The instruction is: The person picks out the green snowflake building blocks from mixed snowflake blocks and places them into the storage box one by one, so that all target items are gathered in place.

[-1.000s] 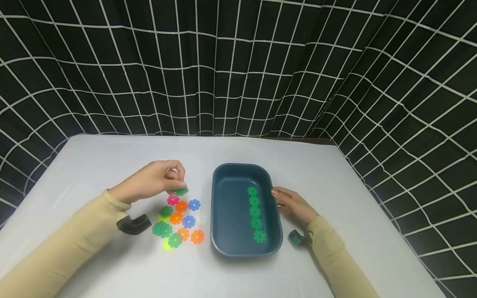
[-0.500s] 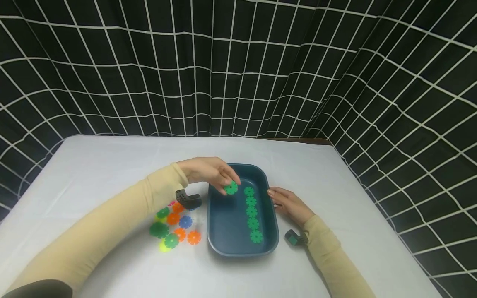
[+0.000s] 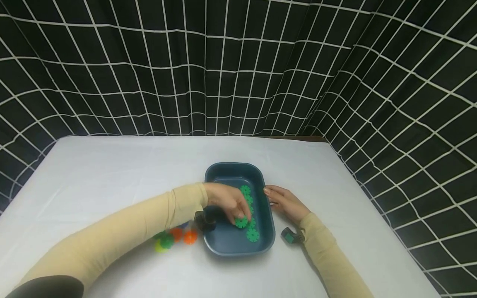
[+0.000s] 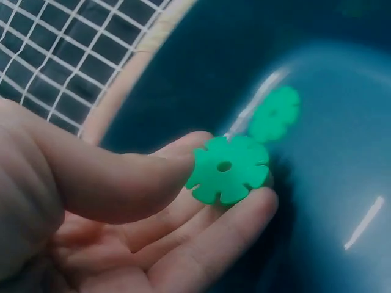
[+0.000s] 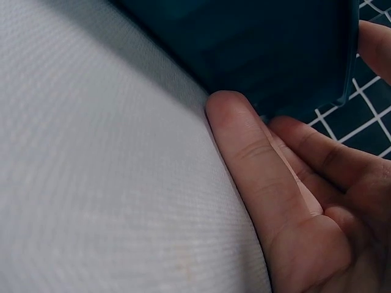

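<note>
Over the inside of a dark teal tray (image 3: 223,244), the left hand (image 3: 228,199) pinches a green flower-shaped disc (image 3: 241,222) between thumb and fingers. The left wrist view shows that disc (image 4: 229,170) at the fingertips of the hand (image 4: 140,207), with another green disc (image 4: 275,114) behind it. A row of green discs (image 3: 252,235) lies along the tray's right side, partly covered by the left hand. The right hand (image 3: 288,203) touches the tray's right wall, its fingers lightly bent; in the right wrist view the hand's (image 5: 281,195) fingers rest against the tray wall (image 5: 244,55).
Left of the tray, partly under the left sleeve, lie loose discs: orange (image 3: 190,237), green (image 3: 167,241) and yellow (image 3: 161,247), with a bit of blue. The white table (image 3: 149,273) ends at a dark curtain (image 3: 156,74) with a white grid.
The left hand has carried the green disc from the loose discs rightward, over the tray, and then lower beside the row. The right hand has stayed at the tray's right wall.
</note>
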